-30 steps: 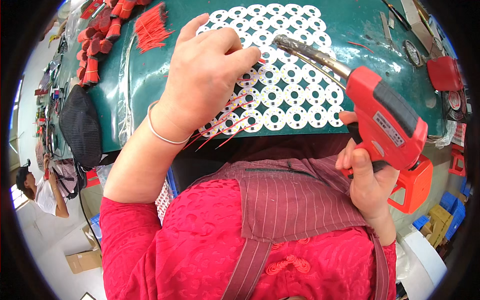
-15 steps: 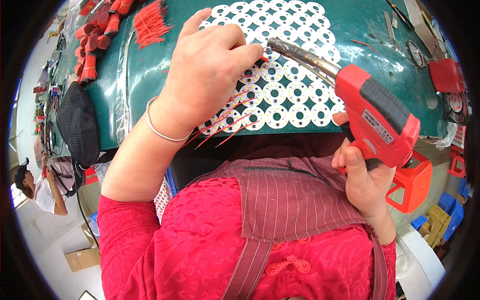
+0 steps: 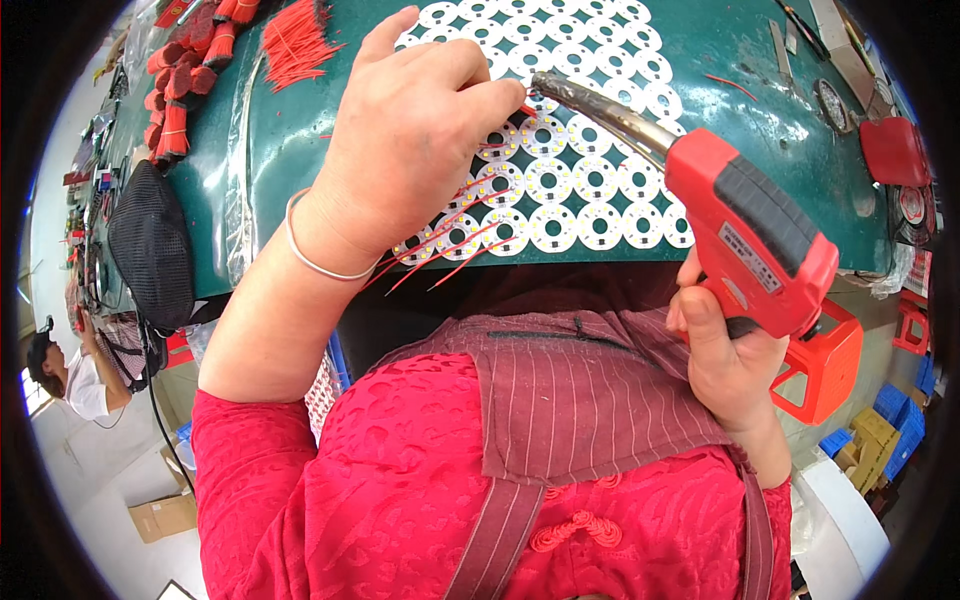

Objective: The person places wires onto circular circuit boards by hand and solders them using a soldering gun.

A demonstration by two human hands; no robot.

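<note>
My left hand (image 3: 405,150) is closed in a pinch on a red wire (image 3: 527,109), over rows of white ring-shaped LED circuit boards (image 3: 553,228). The index finger and thumb hide most of that wire. In my right hand (image 3: 730,360) is a red and black soldering gun (image 3: 755,225), gripped by its handle. Its dark metal tip (image 3: 545,84) points left and lies right beside the left fingertips, at one of the boards. Several boards in the near left part of the array have red wires (image 3: 470,262) on them, trailing toward the table's front edge.
Red wire bundles (image 3: 172,132) and a loose pile of red wires (image 3: 297,45) lie at the far left of the green table (image 3: 780,190). A black mesh object (image 3: 150,245) hangs by the left edge. An orange-red stool (image 3: 825,365) stands at right. Another person (image 3: 80,375) is at far left.
Both hands stay almost in place, with the soldering tip still beside the left fingertips. The whole view has shifted slightly, and the gun sits a touch further left and lower.
</note>
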